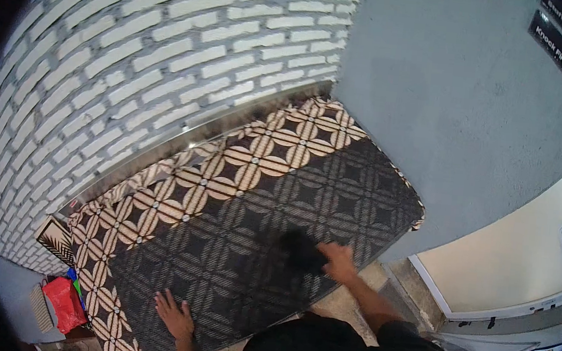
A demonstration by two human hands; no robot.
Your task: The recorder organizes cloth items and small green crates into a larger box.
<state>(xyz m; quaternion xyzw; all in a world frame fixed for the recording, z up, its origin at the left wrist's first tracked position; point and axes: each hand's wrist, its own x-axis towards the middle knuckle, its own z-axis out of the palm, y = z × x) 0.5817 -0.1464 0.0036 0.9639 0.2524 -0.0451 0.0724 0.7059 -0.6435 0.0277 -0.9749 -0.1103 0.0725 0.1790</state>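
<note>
A bed-like padded surface stands before me, covered in a sheet with a beige and dark brown lattice border. Its wide middle is a dark grey and black patterned field. My left hand rests palm down on this dark cloth near the front left, fingers spread and holding nothing. Toward the front right, my right hand grips a black object against the cloth. Motion blurs that object, so whether it is a brush or a bunched cloth cannot be told.
A white-and-grey brick wall runs behind the bed, and a plain grey wall meets its right end. At the left stand a red bag and a framed leaf picture. A pale door is at the right.
</note>
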